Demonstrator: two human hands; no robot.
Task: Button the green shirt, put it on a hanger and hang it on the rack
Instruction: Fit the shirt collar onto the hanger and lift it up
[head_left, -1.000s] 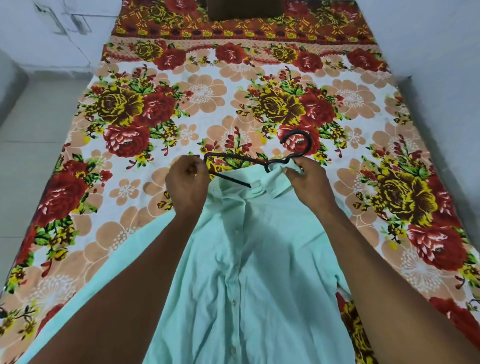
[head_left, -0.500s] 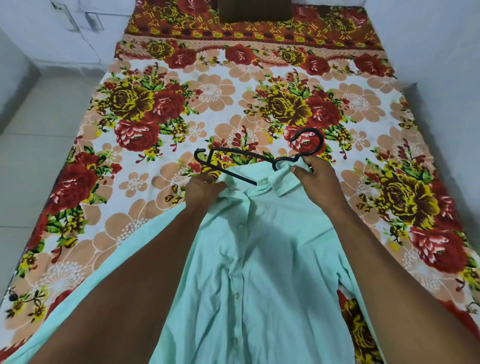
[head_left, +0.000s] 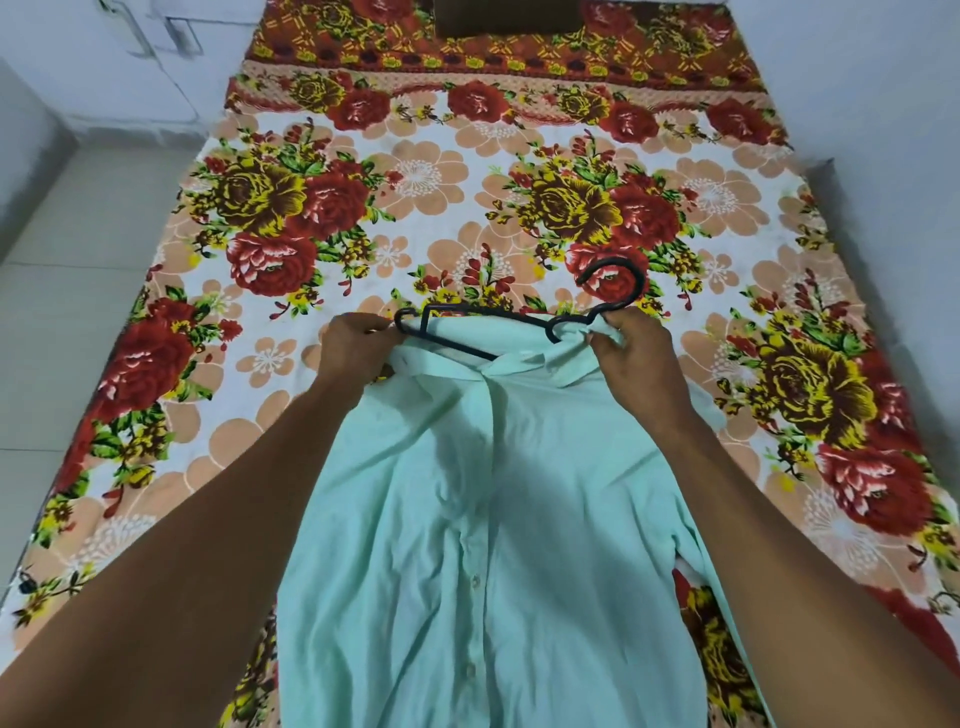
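Observation:
The mint-green shirt (head_left: 498, 509) lies front up on the bed, buttoned down its placket, collar pointing away from me. A black hanger (head_left: 613, 291) sits partly inside the collar, with its hook and left arm end sticking out. My left hand (head_left: 358, 345) pinches the shirt's left shoulder fabric beside the hanger's left end. Over at the collar's right side, just under the hook's neck, my right hand (head_left: 636, 353) grips the fabric. Whether its fingers also touch the hanger I cannot tell.
A floral bedsheet (head_left: 467, 171) in red, yellow and peach covers the bed. A dark pillow (head_left: 506, 18) lies at the far end. Pale tiled floor (head_left: 78, 270) runs along the left, a wall (head_left: 883, 130) along the right. No rack is in view.
My left hand has moved left and up to the shoulder beside the hanger's end. The collar now spreads wider over the hanger. The camera has shifted slightly.

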